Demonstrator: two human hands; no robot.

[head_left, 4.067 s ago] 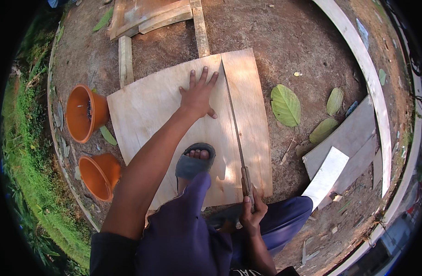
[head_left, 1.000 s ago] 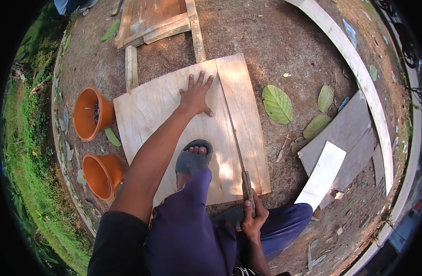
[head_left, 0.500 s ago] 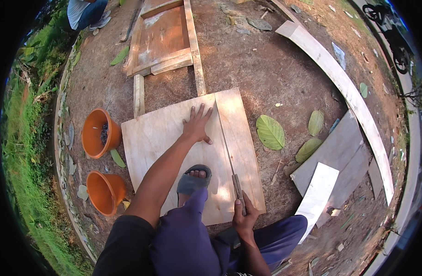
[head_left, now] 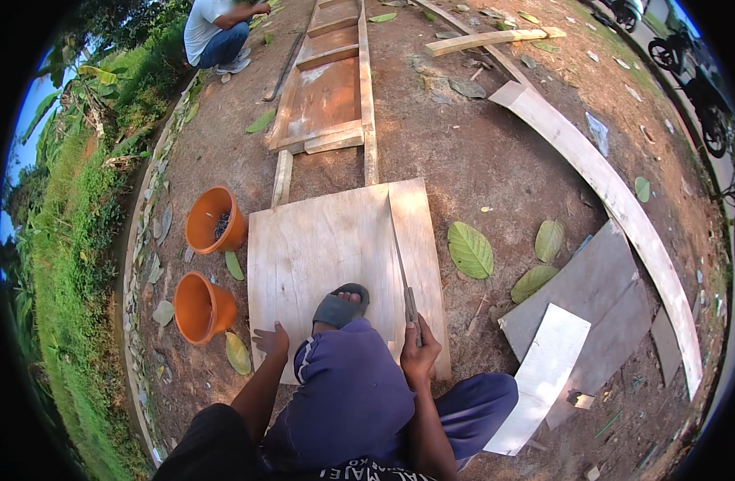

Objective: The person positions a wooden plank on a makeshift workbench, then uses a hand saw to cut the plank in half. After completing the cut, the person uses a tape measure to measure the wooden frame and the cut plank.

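A pale plywood sheet [head_left: 319, 240] lies in front of me, my sandalled foot [head_left: 341, 306] planted on it. My right hand [head_left: 420, 353] is closed around the handle of a handsaw [head_left: 410, 301] on the right part of the sheet. Its thin blade points away from me along a dark line that runs to the far edge. At the sheet's near left corner is my left hand [head_left: 271, 341], fingers spread and holding nothing; whether it touches the wood I cannot tell.
Two orange buckets [head_left: 195, 309] stand left of the sheet, the farther one with small dark pieces inside. Beyond lies a wooden frame [head_left: 369, 96]. To the right are a grey board [head_left: 600, 280], a white strip [head_left: 544, 373] and a long curved-looking plank [head_left: 616, 192]. A person [head_left: 215, 32] squats far left.
My left hand has left the far part of the sheet and come back to its near left corner. The right hand still grips the saw. The view has tilted farther ahead.
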